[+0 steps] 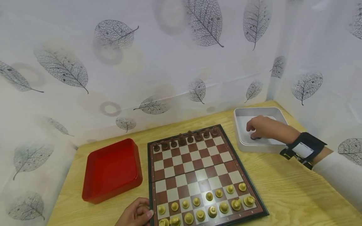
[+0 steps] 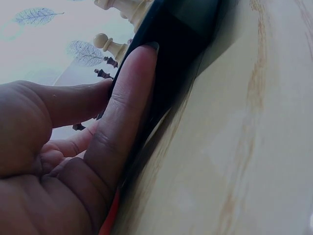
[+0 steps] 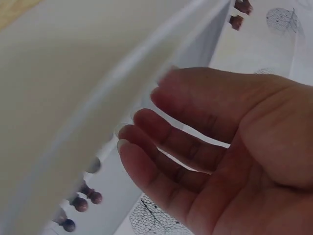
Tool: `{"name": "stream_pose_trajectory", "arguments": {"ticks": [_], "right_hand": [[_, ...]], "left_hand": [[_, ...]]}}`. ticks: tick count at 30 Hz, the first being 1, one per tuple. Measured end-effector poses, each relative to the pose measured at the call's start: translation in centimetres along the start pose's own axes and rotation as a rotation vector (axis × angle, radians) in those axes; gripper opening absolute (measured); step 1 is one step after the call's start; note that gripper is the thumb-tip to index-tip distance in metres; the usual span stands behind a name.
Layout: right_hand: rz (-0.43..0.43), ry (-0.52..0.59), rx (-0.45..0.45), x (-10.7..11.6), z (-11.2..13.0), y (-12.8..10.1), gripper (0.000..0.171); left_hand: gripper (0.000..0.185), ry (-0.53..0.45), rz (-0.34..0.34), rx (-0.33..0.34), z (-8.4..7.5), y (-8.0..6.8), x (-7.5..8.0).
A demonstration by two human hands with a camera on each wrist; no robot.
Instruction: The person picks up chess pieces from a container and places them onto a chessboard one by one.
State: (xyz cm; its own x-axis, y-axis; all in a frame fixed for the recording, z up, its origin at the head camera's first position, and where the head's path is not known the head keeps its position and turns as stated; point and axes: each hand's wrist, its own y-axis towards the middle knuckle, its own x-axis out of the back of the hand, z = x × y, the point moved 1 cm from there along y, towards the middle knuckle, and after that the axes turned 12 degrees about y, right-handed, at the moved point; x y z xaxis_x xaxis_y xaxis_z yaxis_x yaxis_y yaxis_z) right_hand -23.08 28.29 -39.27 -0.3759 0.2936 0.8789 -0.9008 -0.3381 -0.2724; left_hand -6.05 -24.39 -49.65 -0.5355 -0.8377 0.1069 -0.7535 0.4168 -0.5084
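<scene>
My left hand [image 1: 137, 212] grips the left edge of the chessboard [image 1: 193, 189] near its front corner. In the left wrist view, a finger of this left hand [image 2: 105, 122] lies along the dark board side, the thumb by the rim. My right hand [image 1: 266, 128] reaches into the white box [image 1: 258, 148] at the right, fingers bent downward. In the right wrist view, the right hand [image 3: 195, 147] has loosely bent fingers with nothing between them. Several dark chess pieces [image 3: 93, 196] lie in the box beyond the fingertips.
Dark chess pieces [image 1: 182, 140] form one row along the board's far edge. Light chess pieces [image 1: 209, 196] fill two rows at the near side. A red tray [image 1: 111, 168] stands left of the board on the wooden table [image 1: 285, 179]. Leaf-patterned cloth [image 1: 169, 69] hangs behind.
</scene>
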Motion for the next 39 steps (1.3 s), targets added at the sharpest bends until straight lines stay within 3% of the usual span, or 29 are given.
{"name": "stream_pose_trajectory", "arguments": {"ticks": [8, 16, 26, 39], "right_hand": [[-0.052, -0.027, 0.020, -1.0, -0.3, 0.5, 0.005], [-0.096, -0.068, 0.057, -1.5, -0.4, 0.7, 0.008], [-0.077, -0.106, 0.035, -1.5, -0.2, 1.0, 0.007], [-0.092, -0.043, 0.077, -1.2, -0.7, 0.8, 0.006]], "left_hand": [[0.052, -0.028, 0.012, -0.004, 0.1, 0.0, 0.0], [0.050, -0.002, -0.003, 0.000, 0.1, 0.1, 0.1], [0.051, 0.011, -0.008, 0.003, 0.1, 0.1, 0.1], [0.048, 0.043, -0.010, -0.009, -0.1, 0.1, 0.2]]}}
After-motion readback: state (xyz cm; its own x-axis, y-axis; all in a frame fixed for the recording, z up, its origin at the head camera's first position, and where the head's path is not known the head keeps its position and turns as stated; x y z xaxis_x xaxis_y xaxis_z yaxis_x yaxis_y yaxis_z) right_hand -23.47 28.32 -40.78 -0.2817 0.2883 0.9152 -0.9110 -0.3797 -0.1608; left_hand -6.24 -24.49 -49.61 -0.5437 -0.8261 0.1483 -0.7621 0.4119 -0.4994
